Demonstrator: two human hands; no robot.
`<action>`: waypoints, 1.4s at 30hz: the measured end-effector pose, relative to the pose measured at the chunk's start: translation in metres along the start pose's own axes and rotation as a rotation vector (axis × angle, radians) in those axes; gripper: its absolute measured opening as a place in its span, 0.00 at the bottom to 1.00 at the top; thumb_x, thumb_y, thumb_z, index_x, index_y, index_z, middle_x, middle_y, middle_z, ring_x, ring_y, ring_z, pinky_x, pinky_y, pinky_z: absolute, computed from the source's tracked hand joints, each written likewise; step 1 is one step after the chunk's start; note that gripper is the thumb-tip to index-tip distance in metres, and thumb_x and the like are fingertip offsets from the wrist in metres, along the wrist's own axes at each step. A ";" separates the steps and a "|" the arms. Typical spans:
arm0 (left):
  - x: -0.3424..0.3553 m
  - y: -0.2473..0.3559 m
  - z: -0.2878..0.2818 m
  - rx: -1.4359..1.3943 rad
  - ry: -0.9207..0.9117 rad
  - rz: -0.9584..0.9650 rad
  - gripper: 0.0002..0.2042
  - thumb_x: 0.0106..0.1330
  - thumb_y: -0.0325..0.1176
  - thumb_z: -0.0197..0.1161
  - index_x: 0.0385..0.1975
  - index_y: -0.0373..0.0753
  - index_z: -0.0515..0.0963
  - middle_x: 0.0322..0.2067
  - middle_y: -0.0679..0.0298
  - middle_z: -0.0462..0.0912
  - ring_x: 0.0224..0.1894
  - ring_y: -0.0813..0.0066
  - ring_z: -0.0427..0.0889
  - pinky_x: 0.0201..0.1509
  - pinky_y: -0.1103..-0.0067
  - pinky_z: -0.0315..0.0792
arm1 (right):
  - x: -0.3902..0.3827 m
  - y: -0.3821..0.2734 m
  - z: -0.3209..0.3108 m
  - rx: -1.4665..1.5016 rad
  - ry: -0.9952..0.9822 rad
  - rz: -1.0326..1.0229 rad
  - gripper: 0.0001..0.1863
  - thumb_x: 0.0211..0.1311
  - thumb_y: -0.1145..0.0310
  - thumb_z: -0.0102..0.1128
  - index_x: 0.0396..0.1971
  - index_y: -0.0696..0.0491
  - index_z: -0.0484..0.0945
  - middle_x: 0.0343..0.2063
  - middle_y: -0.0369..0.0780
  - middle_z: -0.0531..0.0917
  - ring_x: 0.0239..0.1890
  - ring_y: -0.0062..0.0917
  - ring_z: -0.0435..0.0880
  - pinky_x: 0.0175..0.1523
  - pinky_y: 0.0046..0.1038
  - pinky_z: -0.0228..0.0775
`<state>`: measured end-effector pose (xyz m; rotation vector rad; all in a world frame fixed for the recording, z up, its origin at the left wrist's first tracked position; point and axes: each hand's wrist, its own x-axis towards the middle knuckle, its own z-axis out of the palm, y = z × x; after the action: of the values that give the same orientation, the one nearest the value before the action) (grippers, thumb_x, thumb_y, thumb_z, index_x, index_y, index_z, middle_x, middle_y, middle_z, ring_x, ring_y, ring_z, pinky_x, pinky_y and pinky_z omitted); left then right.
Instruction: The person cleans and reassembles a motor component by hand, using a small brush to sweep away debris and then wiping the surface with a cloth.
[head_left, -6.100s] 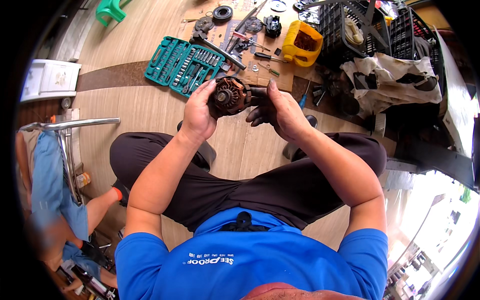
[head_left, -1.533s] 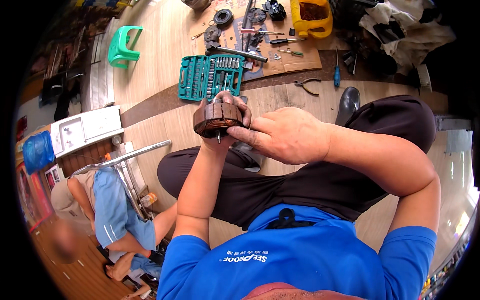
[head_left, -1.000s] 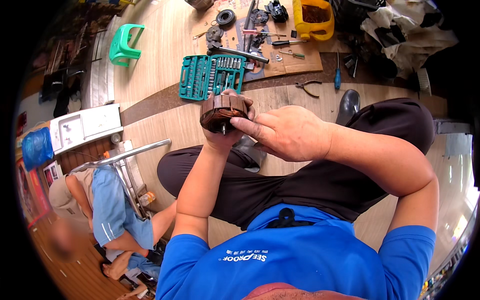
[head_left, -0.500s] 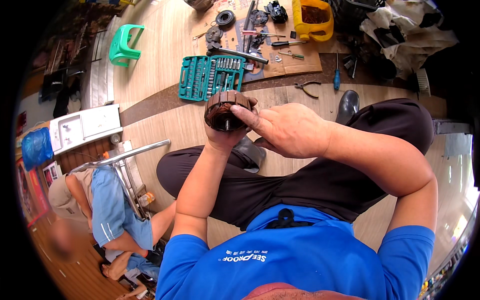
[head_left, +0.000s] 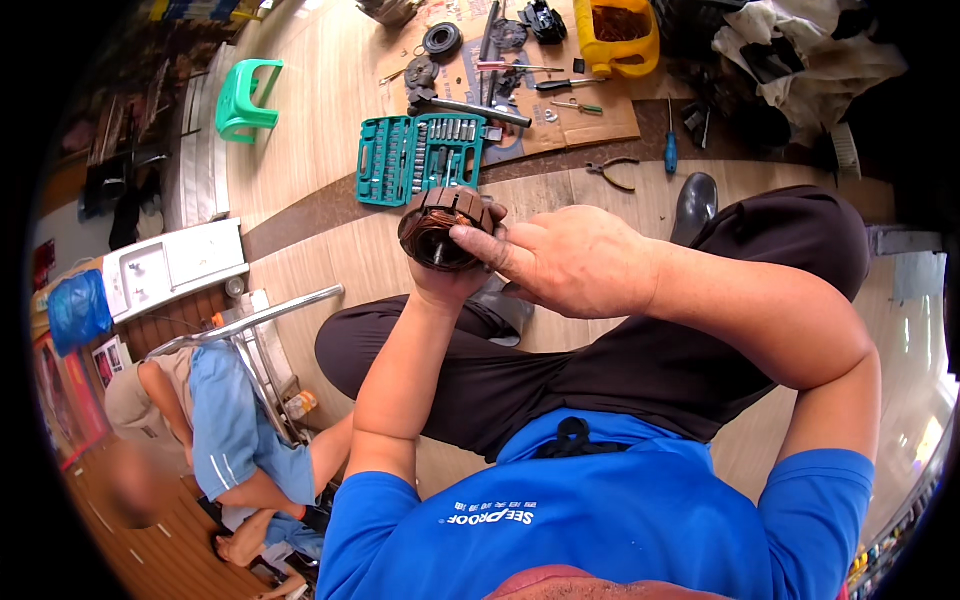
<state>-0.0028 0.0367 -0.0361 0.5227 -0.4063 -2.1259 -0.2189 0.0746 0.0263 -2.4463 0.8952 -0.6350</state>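
I hold a round motor core (head_left: 458, 205), with dark segmented sides, copper windings and a central shaft, in front of me above my crossed legs. My left hand (head_left: 445, 285) is closed round it from below and behind, its fingertips darkened with grime and partly hidden by the core. My right hand (head_left: 580, 262) has curled fingers, and a dirty fingertip presses on the windings at the core's near face. Just beyond lies an open teal socket set (head_left: 382, 160).
Cardboard (head_left: 610, 120) holds loose parts, screwdrivers and a cut yellow jug (head_left: 645, 60). Pliers (head_left: 615, 182) and a blue screwdriver (head_left: 671, 148) lie nearer right. A green stool (head_left: 240, 105), white basin (head_left: 175, 260) and chrome bar (head_left: 285, 310) are left, beside another person (head_left: 225, 420). Dark crates and cloth (head_left: 770, 50) fill upper right.
Since six seconds ago, my right hand has moved onto the core's near face and the view has shifted. In the last second the core has tilted, showing more of its wound end.
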 end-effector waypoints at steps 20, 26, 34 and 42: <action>0.003 0.005 0.008 -0.113 0.009 -0.049 0.28 0.67 0.54 0.47 0.54 0.36 0.73 0.52 0.47 0.75 0.55 0.51 0.75 0.60 0.61 0.70 | 0.005 -0.003 -0.009 0.170 0.004 0.139 0.28 0.60 0.62 0.59 0.58 0.60 0.66 0.35 0.47 0.80 0.38 0.41 0.82 0.40 0.37 0.76; 0.006 0.004 0.008 0.007 0.006 0.016 0.25 0.68 0.49 0.45 0.56 0.36 0.71 0.58 0.47 0.71 0.60 0.47 0.70 0.66 0.58 0.64 | 0.002 0.001 0.006 0.621 0.259 0.374 0.11 0.62 0.67 0.62 0.39 0.59 0.77 0.28 0.49 0.79 0.31 0.39 0.81 0.38 0.34 0.72; 0.006 -0.006 0.019 0.044 0.067 0.033 0.16 0.68 0.41 0.46 0.49 0.39 0.71 0.55 0.40 0.72 0.57 0.44 0.73 0.62 0.58 0.69 | 0.010 -0.001 0.004 0.876 0.166 0.623 0.15 0.68 0.63 0.56 0.28 0.60 0.78 0.15 0.34 0.74 0.18 0.13 0.71 0.23 0.23 0.65; 0.006 -0.007 0.010 0.252 0.087 0.077 0.15 0.67 0.38 0.46 0.48 0.37 0.69 0.55 0.38 0.71 0.55 0.47 0.75 0.59 0.59 0.71 | 0.012 -0.001 0.004 0.835 0.184 0.656 0.14 0.66 0.64 0.57 0.28 0.62 0.79 0.12 0.36 0.72 0.17 0.16 0.68 0.23 0.27 0.63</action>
<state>-0.0154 0.0367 -0.0323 0.7291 -0.6397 -1.9811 -0.2082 0.0682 0.0261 -1.2790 1.1274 -0.7765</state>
